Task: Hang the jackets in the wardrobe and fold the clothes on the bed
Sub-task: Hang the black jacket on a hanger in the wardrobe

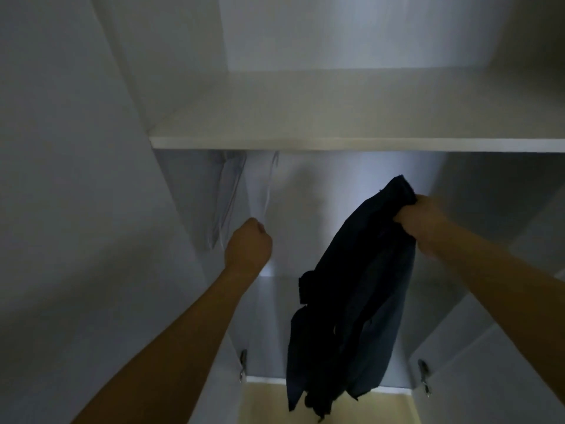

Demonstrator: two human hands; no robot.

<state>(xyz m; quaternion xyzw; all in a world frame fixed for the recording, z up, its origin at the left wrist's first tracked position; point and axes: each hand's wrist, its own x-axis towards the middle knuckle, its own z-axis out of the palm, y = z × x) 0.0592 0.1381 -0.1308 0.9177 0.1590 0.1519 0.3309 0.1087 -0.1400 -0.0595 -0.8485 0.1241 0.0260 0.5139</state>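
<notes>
I am facing into an open white wardrobe (336, 179). My right hand (425, 223) grips the top of a dark navy jacket (354, 301), which hangs down limp in the middle of the opening. My left hand (249, 244) is raised at the left and holds the lower end of a pale, see-through hanger (269, 185) that hangs from under the shelf. More pale hangers (226, 197) hang against the left wall. The rail itself is hidden behind the shelf edge.
A white shelf (351, 143) crosses the wardrobe above my hands. Both doors stand open, with metal hinges at the lower left (243, 362) and lower right (424, 374). A light wooden floor (266, 402) shows below.
</notes>
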